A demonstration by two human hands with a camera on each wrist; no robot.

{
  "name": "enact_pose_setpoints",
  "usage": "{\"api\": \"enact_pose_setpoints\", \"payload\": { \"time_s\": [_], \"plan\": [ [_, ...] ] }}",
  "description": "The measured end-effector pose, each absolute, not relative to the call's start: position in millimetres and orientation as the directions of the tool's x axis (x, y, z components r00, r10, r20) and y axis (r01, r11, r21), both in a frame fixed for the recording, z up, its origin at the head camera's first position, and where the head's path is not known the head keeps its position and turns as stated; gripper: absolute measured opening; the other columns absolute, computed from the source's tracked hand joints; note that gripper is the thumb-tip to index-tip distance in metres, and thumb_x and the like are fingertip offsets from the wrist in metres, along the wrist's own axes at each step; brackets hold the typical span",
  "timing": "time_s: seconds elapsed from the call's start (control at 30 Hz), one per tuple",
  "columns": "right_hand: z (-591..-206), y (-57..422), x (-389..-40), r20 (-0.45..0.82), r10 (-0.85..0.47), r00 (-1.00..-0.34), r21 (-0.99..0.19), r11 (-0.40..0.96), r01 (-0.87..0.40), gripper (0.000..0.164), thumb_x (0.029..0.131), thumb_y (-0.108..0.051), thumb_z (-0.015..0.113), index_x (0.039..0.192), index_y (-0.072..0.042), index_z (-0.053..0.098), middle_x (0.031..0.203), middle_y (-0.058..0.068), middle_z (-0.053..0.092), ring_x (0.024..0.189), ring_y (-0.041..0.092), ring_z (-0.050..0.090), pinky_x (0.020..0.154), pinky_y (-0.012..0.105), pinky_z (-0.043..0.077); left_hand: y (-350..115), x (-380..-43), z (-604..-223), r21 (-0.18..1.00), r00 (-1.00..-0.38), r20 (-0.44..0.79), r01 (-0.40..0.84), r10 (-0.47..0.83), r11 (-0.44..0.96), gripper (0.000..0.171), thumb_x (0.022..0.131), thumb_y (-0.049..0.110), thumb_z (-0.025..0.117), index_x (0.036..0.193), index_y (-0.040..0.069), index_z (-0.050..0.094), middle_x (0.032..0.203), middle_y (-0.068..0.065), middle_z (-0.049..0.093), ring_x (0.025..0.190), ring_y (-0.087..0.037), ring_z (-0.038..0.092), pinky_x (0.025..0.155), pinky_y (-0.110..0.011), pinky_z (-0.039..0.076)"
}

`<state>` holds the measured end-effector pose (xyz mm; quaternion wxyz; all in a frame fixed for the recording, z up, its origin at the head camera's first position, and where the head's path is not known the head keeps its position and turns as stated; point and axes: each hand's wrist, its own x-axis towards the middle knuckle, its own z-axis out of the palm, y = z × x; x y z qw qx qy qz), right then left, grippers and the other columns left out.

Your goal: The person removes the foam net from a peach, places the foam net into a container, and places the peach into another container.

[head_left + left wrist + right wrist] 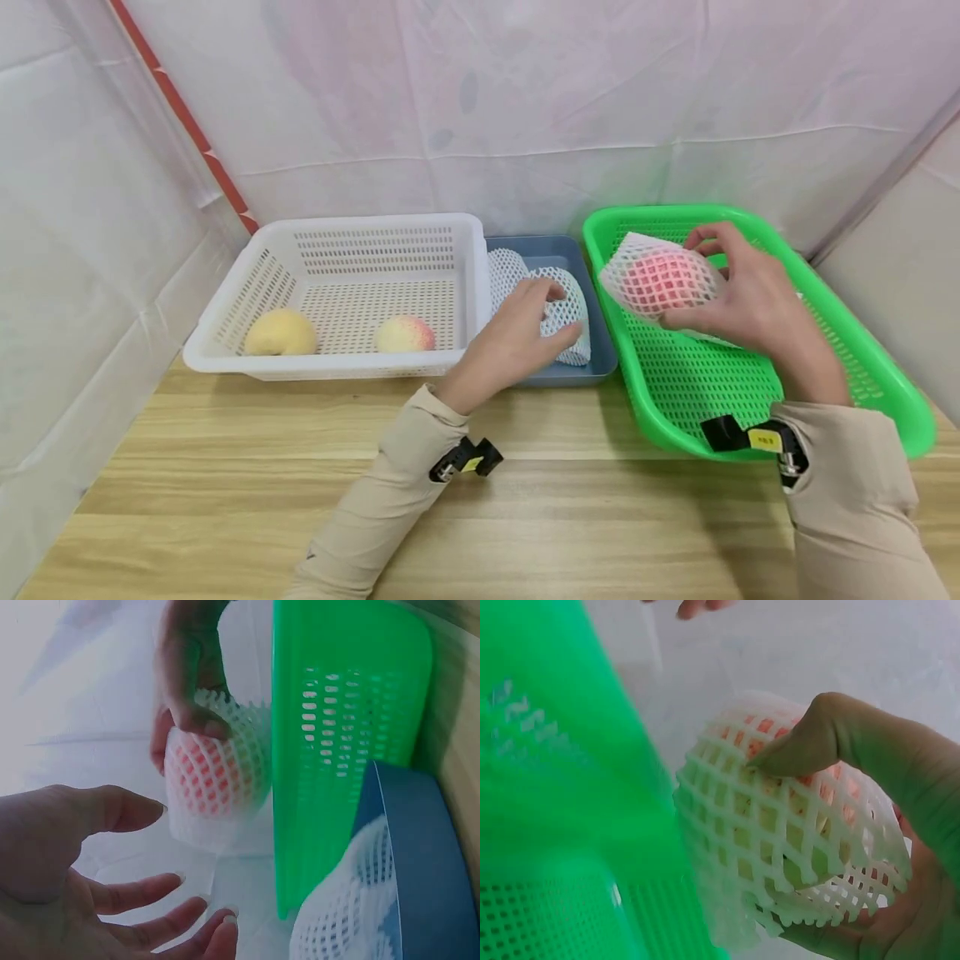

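One peach (663, 279) in a white foam net (628, 248) is above the green basket (697, 387), gripped between the right hand's (750, 292) thumb and fingers. Left of that basket, the left hand (517, 337), fingers apart and holding nothing, is above the blue tray (543, 244); farther left sits the white basket (352, 308).

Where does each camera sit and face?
Head: on head, facing forward and down at white basket, green basket; left hand, right hand, sleeves show.
Left wrist: on left wrist, facing the netted fruit; both hands show.
Right wrist: on right wrist, facing the same fruit; right hand, left fingertips show.
Both wrist views share the netted fruit and green basket.
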<state>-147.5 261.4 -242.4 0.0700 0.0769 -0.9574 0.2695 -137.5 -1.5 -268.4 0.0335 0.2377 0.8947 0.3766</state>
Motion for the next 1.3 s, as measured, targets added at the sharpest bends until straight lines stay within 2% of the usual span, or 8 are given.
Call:
{"api": "enact_pose_setpoints", "payload": {
  "time_s": [0.17,0.43,0.57,0.7,0.9,1.07,1.17,1.3],
  "plan": [
    [-237,238,-129,0.243,-0.205,-0.948,-0.549,0.776,-0.309,0.085,0.057,-0.012,0.089,0.129,-0.009,0.043,0.124,0.019,0.051,0.1,0.049,0.056,0.067,0.041,0.048,-32,-127,-267,0.708,-0.878,0.133,0.409,0.46,0.576,0.042,0.093,0.024,0.061,0.128,0.003,0.051,0.129,-0.008,0.052,0.108,-0.023,0.056,0.09,-0.03,0.047],
    [-255,194,-96,0.293,-0.461,-0.838,-0.471,0.692,-0.546,0.078,0.052,-0.016,0.087,0.121,-0.012,0.05,0.106,0.008,0.06,0.078,0.021,0.056,0.056,0.028,0.048,-64,-99,-275,0.692,-0.827,0.202,0.499,0.524,0.521,0.032,0.09,0.012,0.064,0.119,0.001,0.056,0.113,-0.009,0.058,0.097,-0.019,0.059,0.08,-0.028,0.052],
    [-270,184,-82,0.232,-0.498,-0.835,-0.452,0.706,-0.546,0.083,0.047,-0.019,0.087,0.122,-0.014,0.052,0.115,0.006,0.06,0.087,0.023,0.059,0.067,0.038,0.053,-77,-85,-289,0.674,-0.81,0.174,0.513,0.561,0.532,0.027,0.086,0.006,0.065,0.111,-0.003,0.058,0.102,-0.011,0.061,0.089,-0.021,0.059,0.076,-0.029,0.052],
    [-287,174,-74,0.143,-0.526,-0.838,-0.417,0.736,-0.533,0.087,0.047,-0.021,0.085,0.126,-0.015,0.051,0.125,0.007,0.057,0.095,0.025,0.062,0.077,0.045,0.055,-83,-81,-304,0.647,-0.821,0.077,0.472,0.565,0.599,0.027,0.085,0.005,0.063,0.111,-0.004,0.06,0.106,-0.014,0.062,0.09,-0.023,0.061,0.079,-0.032,0.052],
    [-308,164,-69,0.052,-0.526,-0.849,-0.451,0.746,-0.49,0.081,0.048,-0.017,0.084,0.121,-0.019,0.048,0.123,0.004,0.055,0.077,0.013,0.058,0.064,0.029,0.05,-84,-81,-314,0.604,-0.831,-0.044,0.42,0.554,0.678,0.037,0.08,0.001,0.061,0.116,-0.003,0.058,0.11,-0.012,0.061,0.096,-0.023,0.06,0.082,-0.035,0.052],
    [-314,161,-65,0.02,-0.512,-0.859,-0.451,0.762,-0.465,0.081,0.048,-0.015,0.084,0.119,-0.017,0.046,0.123,0.005,0.054,0.075,0.012,0.056,0.065,0.029,0.05,-86,-80,-315,0.588,-0.835,-0.071,0.407,0.546,0.698,0.039,0.078,-0.001,0.06,0.117,-0.002,0.058,0.11,-0.012,0.061,0.097,-0.023,0.06,0.084,-0.036,0.052],
    [-311,160,-61,0.014,-0.513,-0.858,-0.4,0.784,-0.475,0.083,0.049,-0.017,0.086,0.12,-0.015,0.044,0.122,0.006,0.051,0.088,0.019,0.058,0.073,0.037,0.053,-88,-80,-316,0.595,-0.842,-0.078,0.39,0.534,0.703,0.038,0.08,0.001,0.06,0.118,-0.002,0.058,0.11,-0.012,0.061,0.096,-0.023,0.06,0.083,-0.035,0.052],
    [-302,159,-55,0.031,-0.53,-0.848,-0.364,0.784,-0.503,0.088,0.052,-0.029,0.092,0.122,-0.013,0.042,0.124,0.006,0.045,0.111,0.028,0.05,0.085,0.046,0.052,-90,-81,-314,0.604,-0.844,-0.065,0.391,0.532,0.694,0.035,0.081,0.001,0.06,0.116,-0.002,0.059,0.105,-0.011,0.062,0.093,-0.022,0.06,0.081,-0.035,0.052]
  ]
}}
